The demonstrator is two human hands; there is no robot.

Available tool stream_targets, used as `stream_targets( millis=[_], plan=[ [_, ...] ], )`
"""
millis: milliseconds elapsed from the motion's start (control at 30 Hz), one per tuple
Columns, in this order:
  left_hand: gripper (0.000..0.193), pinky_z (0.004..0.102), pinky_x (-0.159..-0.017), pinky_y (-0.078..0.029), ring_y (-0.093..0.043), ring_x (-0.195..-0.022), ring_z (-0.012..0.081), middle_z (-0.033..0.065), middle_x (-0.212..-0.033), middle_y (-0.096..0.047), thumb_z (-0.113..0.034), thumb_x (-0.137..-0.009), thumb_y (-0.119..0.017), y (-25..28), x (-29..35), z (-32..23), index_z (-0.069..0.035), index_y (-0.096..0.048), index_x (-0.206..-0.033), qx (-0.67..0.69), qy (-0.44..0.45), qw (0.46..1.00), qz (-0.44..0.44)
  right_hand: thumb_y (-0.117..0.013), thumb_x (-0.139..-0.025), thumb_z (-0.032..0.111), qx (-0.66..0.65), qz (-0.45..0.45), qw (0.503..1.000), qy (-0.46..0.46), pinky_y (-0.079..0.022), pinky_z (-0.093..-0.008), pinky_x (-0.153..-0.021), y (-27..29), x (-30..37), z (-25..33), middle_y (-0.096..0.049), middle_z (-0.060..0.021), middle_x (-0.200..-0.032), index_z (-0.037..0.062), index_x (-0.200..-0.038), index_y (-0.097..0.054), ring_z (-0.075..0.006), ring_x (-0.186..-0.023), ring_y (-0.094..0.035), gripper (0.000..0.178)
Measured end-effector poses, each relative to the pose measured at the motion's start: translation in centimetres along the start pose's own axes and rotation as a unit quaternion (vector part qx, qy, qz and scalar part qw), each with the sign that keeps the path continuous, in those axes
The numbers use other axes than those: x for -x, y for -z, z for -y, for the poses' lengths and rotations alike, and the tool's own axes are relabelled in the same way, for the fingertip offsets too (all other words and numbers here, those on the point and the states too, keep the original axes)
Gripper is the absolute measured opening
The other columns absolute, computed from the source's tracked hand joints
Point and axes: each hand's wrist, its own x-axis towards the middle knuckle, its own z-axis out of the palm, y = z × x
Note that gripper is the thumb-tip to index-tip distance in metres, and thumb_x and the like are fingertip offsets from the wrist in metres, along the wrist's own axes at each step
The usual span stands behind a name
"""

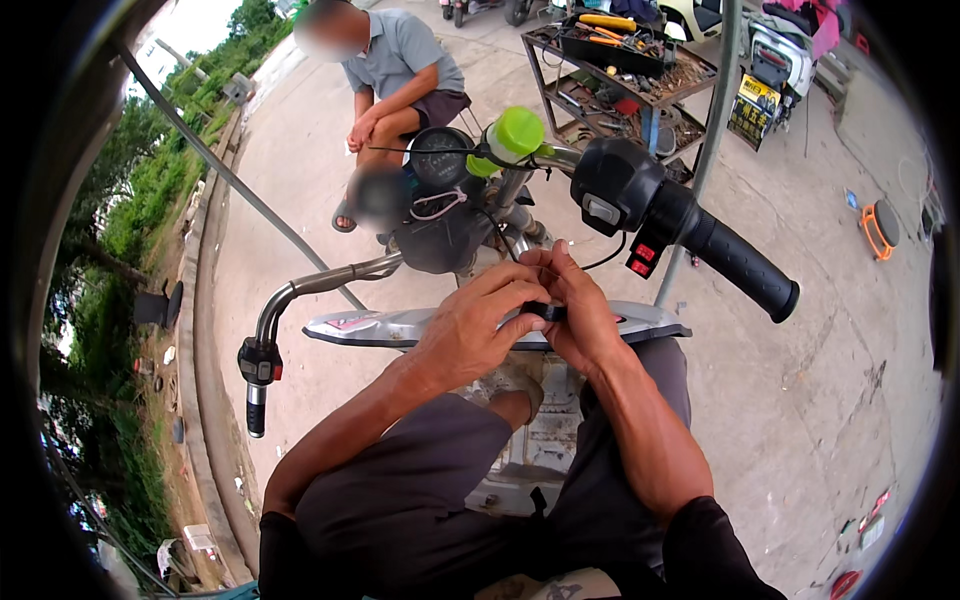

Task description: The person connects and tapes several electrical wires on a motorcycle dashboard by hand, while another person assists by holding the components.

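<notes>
Both of my hands meet in front of the steering column, above the vehicle's silver front panel [380,325]. My left hand [468,320] is closed, its thumb and fingertips pinching a small black roll of tape [545,311]. Against the roll's other side lies my right hand [578,315], its thumb and forefinger raised and closed on what looks like a thin wire; its end is hard to make out. A black cable [608,258] runs from behind my right hand up toward the black switch housing [618,188]. My fingers partly hide the roll and wires.
The handlebar spans both sides, with a left grip [256,412], a right grip [745,262], a round gauge [440,158] and a green cup-like object [517,134]. Ahead sits a person [405,70]. A metal tool cart [640,85] stands far right; an orange-rimmed reel [880,230] lies beyond.
</notes>
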Motion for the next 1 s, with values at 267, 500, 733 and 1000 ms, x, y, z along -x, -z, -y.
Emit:
stream_targets(
  millis=[267,500,733,1000],
  plan=[
    [0.025,0.0286,-0.086,-0.052,-0.063,-0.103,0.0147,0.0085,-0.117,-0.064,-0.002,-0.099,-0.065,2.4,1.5,0.3,0.001,-0.068,-0.124,0.217,0.16,0.962,-0.046,-0.061,-0.106,0.035,0.167,0.037,0.98,0.102,-0.051,-0.0302,-0.082,0.1,1.6,0.1,-0.063,-0.0018,-0.108,0.0065,-0.112,-0.064,-0.0119,-0.096,-0.059,0.029],
    [0.03,0.0282,-0.09,-0.052,-0.063,-0.107,0.0161,0.0102,-0.125,-0.064,0.001,-0.099,-0.064,3.7,1.7,0.4,-0.001,-0.069,-0.129,0.191,0.104,0.975,-0.055,-0.076,-0.094,0.012,0.252,0.113,0.95,0.147,-0.043,-0.024,-0.075,-0.4,1.4,-0.3,-0.062,0.0033,-0.103,0.005,-0.105,-0.066,-0.0061,-0.086,-0.053,0.016],
    [0.035,0.0305,-0.092,-0.055,-0.064,-0.105,0.0124,0.0073,-0.118,-0.061,0.01,-0.09,-0.072,3.3,1.6,0.0,0.002,-0.059,-0.122,0.264,0.117,0.948,-0.136,-0.077,-0.092,0.004,0.297,0.058,0.906,0.296,-0.047,-0.0241,-0.075,-0.8,0.7,-1.6,-0.064,-0.0017,-0.102,0.003,-0.106,-0.065,-0.0084,-0.084,-0.057,0.019],
    [0.026,0.0286,-0.09,-0.055,-0.065,-0.096,0.0107,0.0069,-0.107,-0.064,0.006,-0.089,-0.076,2.4,0.7,0.0,0.001,-0.062,-0.111,0.168,0.089,0.969,-0.155,-0.077,-0.087,-0.003,0.383,0.015,0.836,0.392,-0.055,-0.031,-0.081,-0.9,-0.3,-2.7,-0.068,-0.0112,-0.108,0.0019,-0.106,-0.064,-0.0199,-0.093,-0.068,0.024]
  ],
)
